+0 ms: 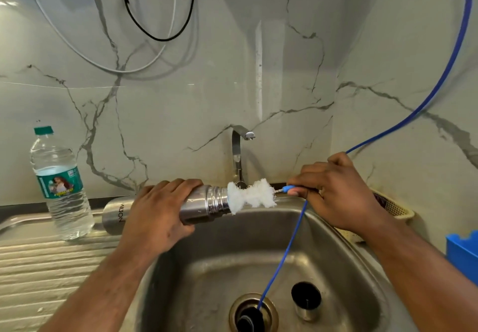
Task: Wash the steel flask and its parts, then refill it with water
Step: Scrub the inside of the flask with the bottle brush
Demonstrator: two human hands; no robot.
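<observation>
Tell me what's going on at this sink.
A person is scrubbing a steel flask over the sink. The left hand grips the flask sideways, mouth toward the right. The right hand pinches the blue handle of a white bottle brush, whose fluffy head sits at the flask's mouth, mostly outside. No water runs from the tap. A steel cup stands in the basin beside the drain, and a thin blue tube runs down into the drain. A plastic water bottle stands on the drainboard.
</observation>
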